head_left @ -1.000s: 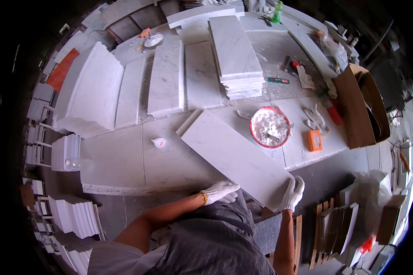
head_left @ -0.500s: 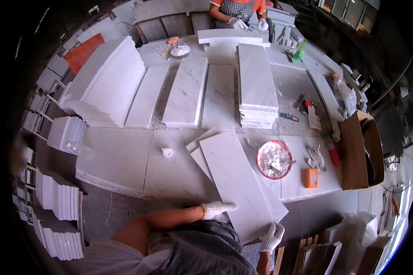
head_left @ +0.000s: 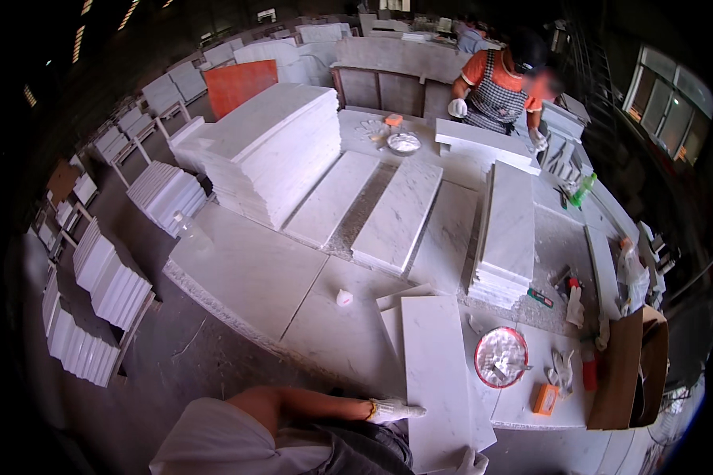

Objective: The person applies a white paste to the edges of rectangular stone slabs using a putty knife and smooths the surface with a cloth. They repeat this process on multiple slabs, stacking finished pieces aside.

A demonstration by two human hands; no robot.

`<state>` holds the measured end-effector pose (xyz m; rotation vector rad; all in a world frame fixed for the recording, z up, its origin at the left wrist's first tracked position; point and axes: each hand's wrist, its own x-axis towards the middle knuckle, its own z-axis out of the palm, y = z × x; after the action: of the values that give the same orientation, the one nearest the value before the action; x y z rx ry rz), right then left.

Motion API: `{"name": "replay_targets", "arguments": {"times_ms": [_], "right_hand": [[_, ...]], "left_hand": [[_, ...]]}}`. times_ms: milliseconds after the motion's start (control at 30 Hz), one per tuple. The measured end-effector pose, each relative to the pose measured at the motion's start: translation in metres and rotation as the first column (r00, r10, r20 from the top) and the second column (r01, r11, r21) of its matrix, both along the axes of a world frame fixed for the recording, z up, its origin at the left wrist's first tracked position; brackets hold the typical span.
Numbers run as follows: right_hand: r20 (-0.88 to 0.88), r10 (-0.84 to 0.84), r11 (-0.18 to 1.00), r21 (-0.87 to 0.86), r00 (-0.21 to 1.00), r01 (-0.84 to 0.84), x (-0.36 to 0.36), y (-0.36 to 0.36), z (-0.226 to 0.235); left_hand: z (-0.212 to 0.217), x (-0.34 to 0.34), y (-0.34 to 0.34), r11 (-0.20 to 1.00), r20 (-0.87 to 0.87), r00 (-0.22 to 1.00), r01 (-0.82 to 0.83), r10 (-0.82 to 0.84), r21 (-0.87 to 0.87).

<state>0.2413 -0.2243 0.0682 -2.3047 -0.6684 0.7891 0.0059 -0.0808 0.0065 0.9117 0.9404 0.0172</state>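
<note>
Pale slab, head view: the pale slab (head_left: 437, 364) is near centre, its far end over the surface (head_left: 249, 273) and its near end reaching past the surface's near edge; a lower slab (head_left: 477, 408) shows beneath it.
Left hand (head_left: 394, 410): gloved, fingers gripping the pale slab's left edge.
Right hand (head_left: 473, 462): gloved, at the near right corner; fingers seem closed on it, though the picture's border cuts off part of the hand.
Tipping risk: the overhanging near end could drop if either hold loosens.
Chipping risk: corners could break if the pale slab slides or falls against the lower slab.
Bucket risk: a swing right could knock the red-rimmed bucket (head_left: 501, 386) of white paste, or the orange box (head_left: 545, 399) beyond.
Edges: the surface's near edge runs under the pale slab.
Room: widest left, toward the small white container (head_left: 345, 298); tighter on the far side, by the slab stack (head_left: 507, 226), and right, toward the cardboard box (head_left: 610, 376).
</note>
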Motion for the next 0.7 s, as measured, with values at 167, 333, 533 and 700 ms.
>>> {"name": "replay_targets", "arguments": {"times_ms": [167, 333, 533, 700], "right_hand": [[-0.113, 0.065, 0.995, -0.073, 0.991, -0.073, -0.001, 0.019, 0.019], [-0.147, 0.112, 0.992, -0.033, 0.983, -0.118, -0.001, 0.032, 0.025], [-0.206, 0.206, 0.978, 0.016, 0.957, -0.207, -0.002, 0.046, 0.029], [-0.294, 0.285, 0.959, 0.074, 0.912, -0.275, -0.006, 0.057, 0.037]], "left_hand": [[-0.031, 0.007, -0.013, 0.993, -0.105, 0.991, -0.073, 0.083, 0.095], [0.063, 0.005, -0.009, 0.984, -0.039, 0.987, -0.151, 0.156, 0.099], [0.011, 0.003, -0.024, 0.931, 0.218, 0.943, -0.296, 0.25, 0.213], [0.079, -0.002, -0.012, 0.951, 0.053, 0.963, -0.27, 0.265, 0.151]]}}
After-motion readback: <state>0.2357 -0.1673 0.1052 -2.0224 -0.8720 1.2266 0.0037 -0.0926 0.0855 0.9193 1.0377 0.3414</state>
